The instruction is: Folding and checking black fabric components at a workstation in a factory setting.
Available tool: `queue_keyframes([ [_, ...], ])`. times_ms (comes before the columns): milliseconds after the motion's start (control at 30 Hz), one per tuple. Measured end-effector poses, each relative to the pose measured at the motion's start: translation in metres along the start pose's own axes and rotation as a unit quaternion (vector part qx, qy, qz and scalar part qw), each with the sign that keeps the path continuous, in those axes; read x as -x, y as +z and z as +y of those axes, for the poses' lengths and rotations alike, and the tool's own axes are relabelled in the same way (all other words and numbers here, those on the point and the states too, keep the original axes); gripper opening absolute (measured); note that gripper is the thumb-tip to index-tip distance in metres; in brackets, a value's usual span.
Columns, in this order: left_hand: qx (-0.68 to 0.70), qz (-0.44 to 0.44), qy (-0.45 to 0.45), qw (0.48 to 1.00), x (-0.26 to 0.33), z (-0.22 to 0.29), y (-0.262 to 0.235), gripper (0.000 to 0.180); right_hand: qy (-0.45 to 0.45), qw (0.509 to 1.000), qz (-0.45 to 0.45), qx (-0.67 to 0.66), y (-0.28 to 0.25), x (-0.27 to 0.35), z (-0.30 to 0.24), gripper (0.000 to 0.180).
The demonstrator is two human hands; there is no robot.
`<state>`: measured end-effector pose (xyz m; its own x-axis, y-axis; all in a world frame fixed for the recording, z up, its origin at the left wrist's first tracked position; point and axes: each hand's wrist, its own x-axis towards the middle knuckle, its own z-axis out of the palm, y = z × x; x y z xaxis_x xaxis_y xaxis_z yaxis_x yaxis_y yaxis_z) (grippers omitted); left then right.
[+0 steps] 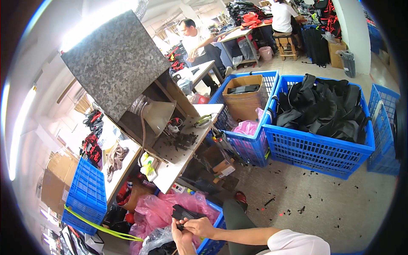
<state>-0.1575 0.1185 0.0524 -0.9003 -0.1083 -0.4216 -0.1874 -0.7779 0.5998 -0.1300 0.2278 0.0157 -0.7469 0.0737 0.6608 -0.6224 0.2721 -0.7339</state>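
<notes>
A small bundle of flat black strap-like pieces is between my two hands, low in the middle of the view. My left hand grips it from below, fingers pointing up. From the right my right hand reaches across, its fingers closed against the same pieces. Exactly how the fingers overlap is too small to make out. Under the hands lies crumpled pink plastic sheeting, with a clear plastic bag next to it. Both sit in a blue crate.
Ahead stands a workbench with a grey hooded box and black scraps. To the right, a large blue crate holds black fabric pieces; beside it another holds a cardboard box. Black scraps litter the floor. Two people sit farther back.
</notes>
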Motion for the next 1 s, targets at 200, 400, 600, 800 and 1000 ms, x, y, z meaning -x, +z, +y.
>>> queue_keyframes([
  [200,-0.096,-0.003,0.003,0.995,-0.008,-0.025,0.021,0.033,0.352,0.812,0.013,-0.466,0.000,-0.003,0.037,0.012],
  [400,-0.187,-0.041,0.049,0.980,-0.039,-0.060,0.046,0.033,0.493,0.507,-0.048,-0.706,-0.027,-0.001,0.082,0.009],
  [600,-0.197,-0.075,0.047,0.976,-0.078,-0.094,0.072,0.036,0.364,0.866,0.152,-0.307,-0.045,-0.031,0.082,0.018],
  [800,-0.190,0.002,-0.031,0.981,-0.118,-0.128,0.085,0.039,0.384,0.870,0.229,-0.209,-0.060,-0.029,0.113,0.023],
  [1000,-0.232,0.018,-0.145,0.962,-0.135,-0.115,0.083,0.036,0.239,0.970,-0.036,-0.030,-0.088,-0.014,0.138,0.029],
])
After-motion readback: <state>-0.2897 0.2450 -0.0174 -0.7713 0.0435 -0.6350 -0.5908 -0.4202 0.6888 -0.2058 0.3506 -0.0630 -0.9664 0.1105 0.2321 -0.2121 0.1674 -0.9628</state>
